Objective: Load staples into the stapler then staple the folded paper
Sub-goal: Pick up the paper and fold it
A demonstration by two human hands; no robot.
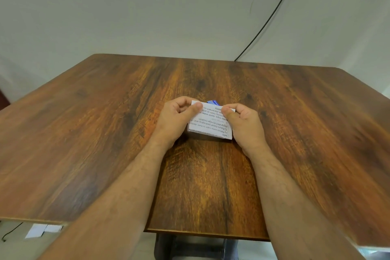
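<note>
Folded paper point(209, 121) – pinched between left hand point(176, 119) and right hand point(242, 123)

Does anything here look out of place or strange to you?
Little stands out. Both hands, left and right, pinch the folded paper above the table. A small blue thing peeks out behind the paper. No stapler is in view. White paper scraps lie on the floor.

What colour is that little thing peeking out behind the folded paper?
Blue, with a bit of white marking; the head view shows the small object just behind the folded paper.
</note>
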